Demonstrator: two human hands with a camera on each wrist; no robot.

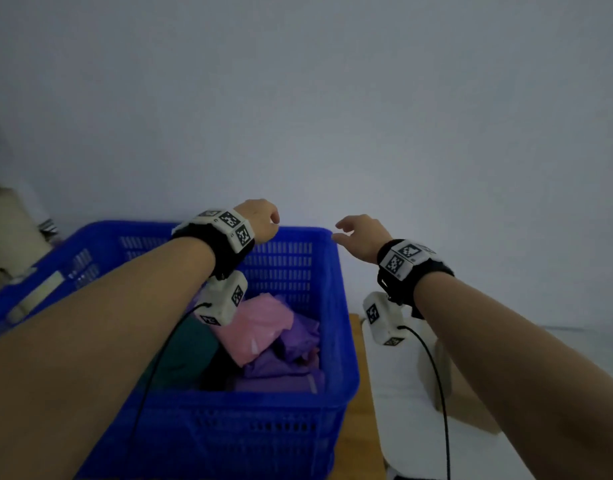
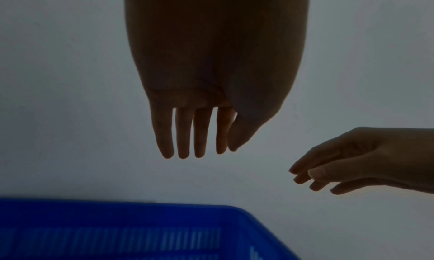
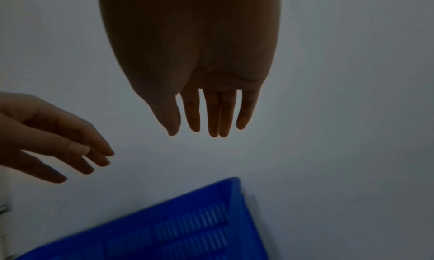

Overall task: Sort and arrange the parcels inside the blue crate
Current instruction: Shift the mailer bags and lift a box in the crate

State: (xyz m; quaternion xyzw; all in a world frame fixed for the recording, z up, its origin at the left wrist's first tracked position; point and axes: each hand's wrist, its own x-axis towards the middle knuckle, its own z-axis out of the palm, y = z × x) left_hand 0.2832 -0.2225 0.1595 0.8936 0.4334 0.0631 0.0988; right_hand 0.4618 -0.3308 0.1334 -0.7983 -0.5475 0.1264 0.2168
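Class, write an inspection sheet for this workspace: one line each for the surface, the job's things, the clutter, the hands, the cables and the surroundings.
Surface: wooden floor right of the crate.
Job's things: blue crate holds a pink parcel, purple parcels and a dark green parcel, heaped together.
Clutter: white object right of the crate; identity unclear.
Hands: left hand and right hand raised over the crate's far rim, fingers straight, holding nothing.
Cables: black cable hangs from each wrist camera.
Surroundings: plain pale wall; dim light.
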